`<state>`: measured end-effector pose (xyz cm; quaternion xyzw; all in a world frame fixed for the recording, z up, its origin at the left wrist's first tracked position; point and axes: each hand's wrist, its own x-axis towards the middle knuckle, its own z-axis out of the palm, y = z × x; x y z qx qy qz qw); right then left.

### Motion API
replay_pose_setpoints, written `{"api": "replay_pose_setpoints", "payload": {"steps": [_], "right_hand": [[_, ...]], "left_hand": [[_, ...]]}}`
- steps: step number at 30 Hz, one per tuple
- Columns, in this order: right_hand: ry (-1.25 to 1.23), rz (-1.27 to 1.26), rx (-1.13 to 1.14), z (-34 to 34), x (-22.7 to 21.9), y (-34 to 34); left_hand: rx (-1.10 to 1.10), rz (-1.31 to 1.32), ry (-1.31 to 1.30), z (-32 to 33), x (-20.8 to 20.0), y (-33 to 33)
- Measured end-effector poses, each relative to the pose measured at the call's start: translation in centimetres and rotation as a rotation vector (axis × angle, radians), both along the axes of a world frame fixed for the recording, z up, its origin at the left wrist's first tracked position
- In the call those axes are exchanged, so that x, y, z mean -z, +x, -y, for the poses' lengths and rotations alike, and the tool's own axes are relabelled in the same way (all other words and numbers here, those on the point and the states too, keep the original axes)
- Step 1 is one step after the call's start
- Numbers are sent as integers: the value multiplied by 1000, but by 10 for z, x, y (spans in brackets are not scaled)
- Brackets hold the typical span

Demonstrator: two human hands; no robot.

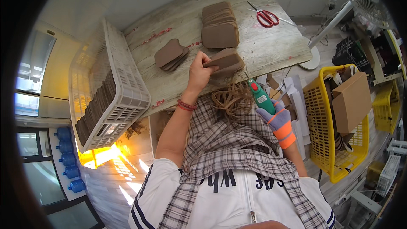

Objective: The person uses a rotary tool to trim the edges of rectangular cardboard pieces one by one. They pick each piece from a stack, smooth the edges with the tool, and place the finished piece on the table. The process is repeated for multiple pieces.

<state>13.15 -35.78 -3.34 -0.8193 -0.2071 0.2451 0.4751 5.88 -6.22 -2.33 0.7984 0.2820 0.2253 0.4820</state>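
Between the two hands, at the near edge of the worn table (180, 21), sits the centre of the action: a small stack of brown pads (227, 62), gripped by the bare left hand (202, 73), thumb on top, red beads (186, 105) around that wrist. Over to the right hand (274, 121), gloved in purple and orange, and its fingers are wrapped around a green hand tool (260, 98) with a red button, the narrow tip pointing up toward the held stack. Very close, those two; whether the tip touches, I cannot tell from this angle! Just below the held stack, a tangle of thin brown strips (231, 99) hangs above the plaid apron (229, 140).

Beyond the left hand, a taller pile of matching pads (220, 36) leans in overlapping layers; to that hand's left, a smaller pile (171, 56) lies slightly fanned. Farther left, a white crate (132, 112) carries a long row of brown pieces (96, 112) on edge. Out past the right hand, red-handled scissors (267, 18) lie spread on the tabletop, and off to its right a yellow basket (313, 114) holds a cardboard box (352, 101), tilted.
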Motion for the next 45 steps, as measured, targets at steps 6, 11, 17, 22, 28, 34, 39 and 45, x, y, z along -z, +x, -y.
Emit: {"api": "replay_pose_setpoints", "payload": {"steps": [6, 11, 17, 22, 28, 34, 39, 45], "right_hand": [[223, -171, 12, -16, -15, 0], [338, -328, 44, -29, -39, 0], [423, -356, 73, -26, -53, 1], [434, -278, 59, -21, -60, 2], [453, -264, 63, -18, -65, 6], [510, -278, 112, -16, -67, 7], [508, -258, 127, -15, -72, 10], [463, -267, 84, -4, -74, 15]], "left_hand": [[-99, 849, -1159, 40, -21, 11], [-88, 1122, -1298, 62, -31, 37], [-42, 1164, -1311, 77, -27, 55], [-14, 1127, -1328, 96, -34, 58], [94, 1060, -1287, 108, -19, 57], [115, 992, -1330, 122, -16, 52], [110, 975, -1331, 129, -11, 44], [173, 866, -1241, 120, -12, 24]]}}
